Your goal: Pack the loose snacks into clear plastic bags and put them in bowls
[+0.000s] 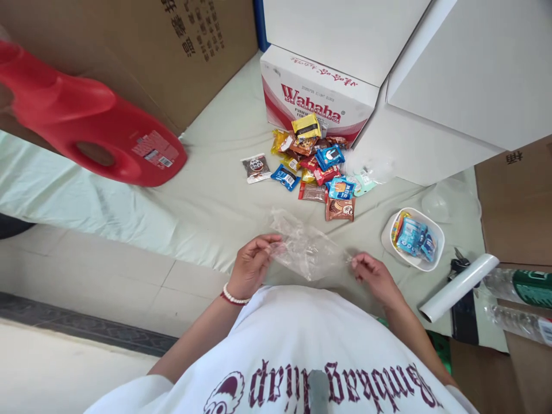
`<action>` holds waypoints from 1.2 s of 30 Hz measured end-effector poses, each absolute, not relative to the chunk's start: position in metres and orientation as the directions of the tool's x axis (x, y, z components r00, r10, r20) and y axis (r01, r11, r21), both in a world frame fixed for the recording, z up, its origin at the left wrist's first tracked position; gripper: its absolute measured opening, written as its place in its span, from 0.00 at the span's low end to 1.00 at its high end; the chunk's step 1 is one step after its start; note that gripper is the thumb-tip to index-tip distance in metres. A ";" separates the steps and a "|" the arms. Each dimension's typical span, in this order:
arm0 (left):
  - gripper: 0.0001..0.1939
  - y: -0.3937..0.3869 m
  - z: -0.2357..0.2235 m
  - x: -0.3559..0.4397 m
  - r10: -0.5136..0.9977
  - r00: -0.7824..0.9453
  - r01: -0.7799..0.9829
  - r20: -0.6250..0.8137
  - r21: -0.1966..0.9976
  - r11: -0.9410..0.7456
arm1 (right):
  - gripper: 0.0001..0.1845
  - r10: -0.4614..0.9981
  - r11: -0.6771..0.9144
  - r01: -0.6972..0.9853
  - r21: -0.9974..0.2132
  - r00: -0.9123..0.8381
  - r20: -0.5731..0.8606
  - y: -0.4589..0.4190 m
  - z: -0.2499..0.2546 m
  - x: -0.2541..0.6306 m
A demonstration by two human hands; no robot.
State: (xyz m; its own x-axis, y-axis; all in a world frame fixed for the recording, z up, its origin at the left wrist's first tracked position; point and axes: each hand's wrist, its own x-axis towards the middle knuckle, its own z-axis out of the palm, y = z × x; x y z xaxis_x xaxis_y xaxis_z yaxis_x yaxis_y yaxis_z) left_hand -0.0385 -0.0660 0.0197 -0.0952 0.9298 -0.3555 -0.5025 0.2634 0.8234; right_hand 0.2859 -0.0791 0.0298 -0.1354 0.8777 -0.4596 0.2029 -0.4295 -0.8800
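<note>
A clear plastic bag stretches between my two hands, low over the pale cloth in front of my shirt. My left hand, with a beaded bracelet at the wrist, pinches its left side between thumb and fingers. At the other end, my right hand is closed on the bag's right corner. Beyond the bag lies a heap of wrapped snacks in yellow, red, blue and brown. One clear-and-white snack packet sits apart on the left. To the right stands a white bowl with several packets inside.
A Wahaha carton and white boxes stand behind the heap. On the left is a large red jug before a brown carton. A white tube, keys and plastic bottles lie at right.
</note>
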 end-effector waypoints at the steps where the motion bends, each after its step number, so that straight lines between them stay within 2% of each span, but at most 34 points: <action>1: 0.11 -0.071 0.018 -0.044 0.919 -0.096 -0.522 -0.382 0.805 0.280 | 0.18 0.835 -0.420 0.317 -0.851 -0.232 -0.499 -0.083 0.030 0.295; 3: 0.12 -0.080 0.014 -0.051 0.891 -0.099 -0.559 -0.444 0.765 0.319 | 0.19 0.769 -0.355 0.464 -0.812 -0.349 -0.535 -0.085 0.033 0.304; 4: 0.14 -0.083 0.012 -0.053 0.876 -0.099 -0.574 -0.472 0.746 0.337 | 0.19 0.783 -0.317 0.492 -0.811 -0.347 -0.516 -0.081 0.035 0.304; 6: 0.18 -0.086 0.008 -0.050 0.859 -0.088 -0.590 -0.505 0.721 0.364 | 0.22 0.867 -0.248 0.501 -0.829 -0.267 -0.421 -0.068 0.038 0.290; 8: 0.17 -0.086 0.008 -0.043 0.866 -0.046 -0.592 -0.498 0.712 0.378 | 0.26 0.910 -0.203 0.491 -0.847 -0.225 -0.348 -0.050 0.033 0.261; 11: 0.12 -0.081 0.014 -0.031 0.896 0.018 -0.571 -0.445 0.731 0.374 | 0.30 0.883 -0.202 0.499 -0.843 -0.279 -0.377 -0.027 0.017 0.209; 13: 0.17 -0.078 0.018 -0.027 0.908 -0.005 -0.425 -0.418 0.823 0.377 | 0.23 0.869 -0.215 0.491 -0.844 -0.299 -0.395 -0.017 0.007 0.184; 15: 0.18 -0.076 0.020 -0.027 0.924 -0.091 -0.108 -0.371 0.926 0.361 | 0.18 0.889 -0.218 0.427 -0.877 -0.283 -0.359 -0.013 0.001 0.173; 17: 0.13 -0.074 0.018 -0.032 0.944 -0.185 0.194 -0.272 0.932 0.306 | 0.17 0.937 -0.206 0.344 -0.916 -0.199 -0.286 -0.013 0.001 0.178; 18: 0.12 -0.073 0.016 -0.035 0.946 -0.229 0.269 -0.228 0.920 0.286 | 0.17 0.960 -0.195 0.319 -0.928 -0.133 -0.247 -0.015 0.002 0.185; 20: 0.12 -0.072 0.009 -0.044 0.921 -0.329 0.246 -0.207 0.923 0.295 | 0.17 0.979 -0.189 0.309 -0.932 -0.012 -0.203 -0.021 0.004 0.204; 22: 0.14 -0.070 0.001 -0.054 0.868 -0.400 0.090 -0.293 0.930 0.356 | 0.17 0.970 -0.238 0.326 -0.915 0.038 -0.239 -0.032 0.004 0.225; 24: 0.16 -0.070 -0.005 -0.064 0.831 -0.383 -0.029 -0.404 0.904 0.426 | 0.19 0.942 -0.306 0.364 -0.880 -0.015 -0.334 -0.045 0.004 0.246; 25: 0.17 -0.071 -0.007 -0.069 0.826 -0.373 -0.026 -0.424 0.894 0.447 | 0.19 0.922 -0.324 0.398 -0.859 -0.070 -0.380 -0.050 0.005 0.256; 27: 0.16 -0.074 -0.006 -0.077 0.848 -0.415 0.140 -0.331 0.897 0.419 | 0.21 0.902 -0.300 0.499 -0.813 -0.129 -0.413 -0.053 0.012 0.275; 29: 0.13 -0.077 0.001 -0.083 0.877 -0.478 0.428 -0.043 0.861 0.276 | 0.23 0.943 -0.216 0.635 -0.742 -0.063 -0.328 -0.044 0.022 0.291; 30: 0.10 -0.077 0.006 -0.084 0.889 -0.442 0.559 0.120 0.812 0.168 | 0.23 0.969 -0.162 0.708 -0.687 -0.015 -0.245 -0.035 0.028 0.296; 32: 0.09 -0.072 0.016 -0.080 0.922 -0.200 0.698 0.331 0.709 -0.103 | 0.21 0.997 -0.033 0.829 -0.559 -0.010 -0.073 -0.009 0.035 0.298; 34: 0.14 -0.060 0.020 -0.068 0.923 0.142 0.683 0.358 0.640 -0.353 | 0.23 0.991 0.124 0.883 -0.453 -0.135 0.009 0.020 0.036 0.290; 36: 0.17 -0.045 0.016 -0.053 0.882 0.395 0.666 0.256 0.582 -0.467 | 0.29 0.965 0.235 0.893 -0.384 -0.262 -0.019 0.045 0.031 0.275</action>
